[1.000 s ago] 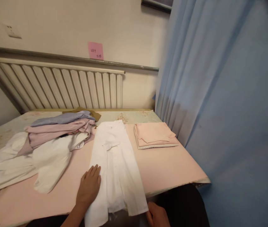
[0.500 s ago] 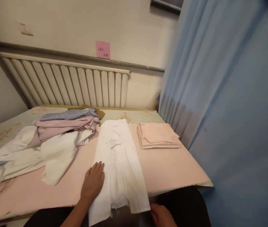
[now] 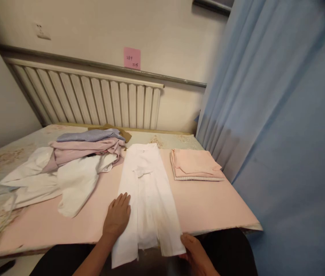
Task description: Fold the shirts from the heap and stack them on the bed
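Near edge: right hand (image 3: 195, 251) at the white shirt's (image 3: 147, 199) lower right hem corner, which overhangs the table (image 3: 208, 207); fingers curled at the cloth, grip itself cannot be told. Left hand (image 3: 118, 218) flat, fingers spread, pressing the shirt's left edge. Shirt lies lengthwise down the table's middle. Bare pink surface on both flanks. Left: loose clothes pile (image 3: 73, 165). Right, farther back: folded pink stack (image 3: 196, 165), just clear of the shirt. Blue curtain (image 3: 280, 134) bounds the right side; radiator (image 3: 93, 99) behind.
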The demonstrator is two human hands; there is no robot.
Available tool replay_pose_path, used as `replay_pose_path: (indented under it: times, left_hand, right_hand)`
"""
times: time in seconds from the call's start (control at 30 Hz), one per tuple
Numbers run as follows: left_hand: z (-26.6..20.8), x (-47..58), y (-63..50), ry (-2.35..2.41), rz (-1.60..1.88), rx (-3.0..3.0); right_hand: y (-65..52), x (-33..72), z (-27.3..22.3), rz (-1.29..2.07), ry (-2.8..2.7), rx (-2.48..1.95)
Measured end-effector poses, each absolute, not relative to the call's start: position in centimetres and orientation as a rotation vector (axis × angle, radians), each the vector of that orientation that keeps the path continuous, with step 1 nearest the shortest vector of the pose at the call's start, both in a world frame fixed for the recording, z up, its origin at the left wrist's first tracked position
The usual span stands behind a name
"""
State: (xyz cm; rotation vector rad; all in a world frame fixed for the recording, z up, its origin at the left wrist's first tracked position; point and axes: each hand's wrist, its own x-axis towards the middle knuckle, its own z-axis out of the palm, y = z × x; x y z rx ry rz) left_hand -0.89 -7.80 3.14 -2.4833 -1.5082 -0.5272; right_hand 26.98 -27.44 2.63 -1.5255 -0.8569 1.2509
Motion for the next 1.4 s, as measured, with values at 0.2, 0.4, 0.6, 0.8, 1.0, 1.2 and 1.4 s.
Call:
replay_pose_path:
  times: [0.2,0.4,0.6,0.8,1.0,1.2,1.4]
  left_hand:
    - [3.1,-1.0,-7.8,-1.486,-0.561,-2.488]
    - [3.1,-0.8,-8.0,-1.5,-0.577,-2.462]
    - [2.8,1.3,-11.8,-1.2,-0.614,-2.579]
    - [1.4,3.3,-16.8,-0.919,-0.564,-2.786]
    - [0.2,3.4,-18.3,-0.958,-0.49,-2.621]
    - [0.2,3.3,-18.6,-0.925,-0.655,-2.484]
    - [2.1,3.0,-18.2,-1.1,-0.906,-2.645]
  right_hand:
    - [-26.3,27.8,1.1,1.167,-0.936,-1.747]
    - [-26.9,29.2,5.1,0.882,-1.588,-1.928]
    - [-25.2,30.4,8.0,0.352,-1.678,-1.874]
    - [-21.8,28.1,6.0,-0.034,-2.013,-1.483]
    - [-20.4,25.9,5.0,-0.033,-2.314,-1.449]
    - [-20.5,26.0,5.3,-0.01,-2.355,-1.484]
    - [-20.5,25.9,5.2,-0.016,-2.338,-1.475]
